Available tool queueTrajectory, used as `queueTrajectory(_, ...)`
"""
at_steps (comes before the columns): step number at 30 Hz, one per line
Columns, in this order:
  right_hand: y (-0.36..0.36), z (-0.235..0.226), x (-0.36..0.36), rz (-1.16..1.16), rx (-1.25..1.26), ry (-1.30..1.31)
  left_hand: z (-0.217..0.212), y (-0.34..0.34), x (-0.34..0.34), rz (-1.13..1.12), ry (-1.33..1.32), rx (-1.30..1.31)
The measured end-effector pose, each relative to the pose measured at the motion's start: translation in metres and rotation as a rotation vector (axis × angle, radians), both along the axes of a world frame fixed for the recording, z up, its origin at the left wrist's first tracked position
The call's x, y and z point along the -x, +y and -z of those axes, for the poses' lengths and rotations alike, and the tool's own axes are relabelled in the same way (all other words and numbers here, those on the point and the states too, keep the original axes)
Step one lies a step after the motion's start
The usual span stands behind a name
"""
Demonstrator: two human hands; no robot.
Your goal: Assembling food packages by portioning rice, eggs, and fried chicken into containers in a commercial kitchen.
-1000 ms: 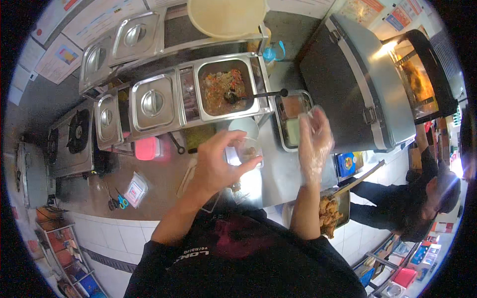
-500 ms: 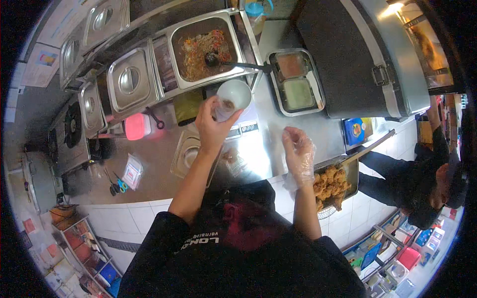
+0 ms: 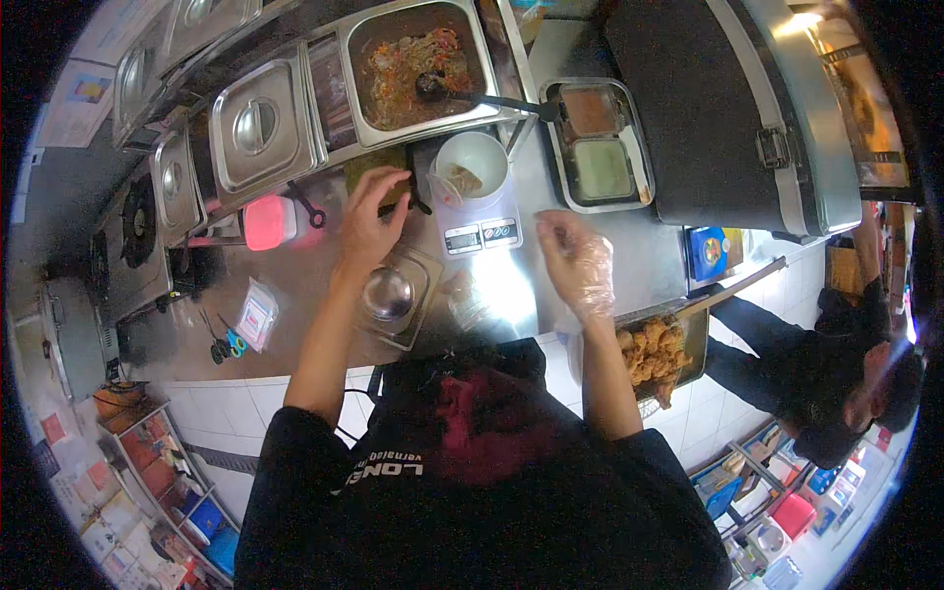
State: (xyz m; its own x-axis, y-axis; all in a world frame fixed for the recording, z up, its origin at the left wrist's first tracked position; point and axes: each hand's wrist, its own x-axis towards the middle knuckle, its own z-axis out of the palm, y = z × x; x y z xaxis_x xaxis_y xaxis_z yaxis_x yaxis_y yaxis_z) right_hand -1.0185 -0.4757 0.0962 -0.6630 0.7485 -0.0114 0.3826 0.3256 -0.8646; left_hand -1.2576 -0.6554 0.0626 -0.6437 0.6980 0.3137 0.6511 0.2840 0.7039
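Note:
A white bowl point(image 3: 480, 155) rests on a small white kitchen scale point(image 3: 482, 218). Inside it lies a clear plastic piece with something brownish point(image 3: 462, 180), too indistinct to name. Left of the bowl, my bare left hand point(image 3: 374, 218) hovers with thumb and fingers apart, holding nothing. A black handle-like thing point(image 3: 417, 187) lies between that hand and the bowl. My right hand point(image 3: 580, 264), in a clear plastic glove, hangs right of the scale, fingers curled toward the thumb; nothing shows in them. Behind the bowl, a steel pan point(image 3: 486, 69) holds shredded food point(image 3: 398, 74) and a black ladle point(image 3: 431, 86).
A tray point(image 3: 644, 189) with two containers stands beside a large dark box point(image 3: 688, 108). Fried pieces point(image 3: 651, 356) sit near my right forearm. A steel lid point(image 3: 388, 295), scissors point(image 3: 222, 346) and a pink container point(image 3: 264, 223) lie leftward. Another person point(image 3: 826, 374) is at right.
My left hand has let go of the white bowl, which now stands on the scale, and has moved left. My right hand has shifted slightly up and left.

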Motion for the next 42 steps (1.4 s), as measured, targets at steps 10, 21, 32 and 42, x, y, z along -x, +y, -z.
queueTrajectory(10, -0.031, 0.046, 0.077, -0.144, -0.539, -0.054, 0.018, 0.042, 0.033, 0.404, 0.194, 0.114)
queueTrajectory(21, -0.028, -0.048, 0.058, -0.1, -0.246, 0.394, -0.071, 0.031, -0.029, 0.341, -0.265, -0.249)
queueTrajectory(32, -0.118, -0.084, 0.045, -0.375, -0.211, 0.307, -0.094, -0.083, -0.056, 0.266, -0.307, -0.255)
queueTrajectory(42, -0.24, 0.086, 0.021, -0.012, 0.364, -0.144, -0.013, -0.234, -0.055, -0.21, -0.65, -0.071)
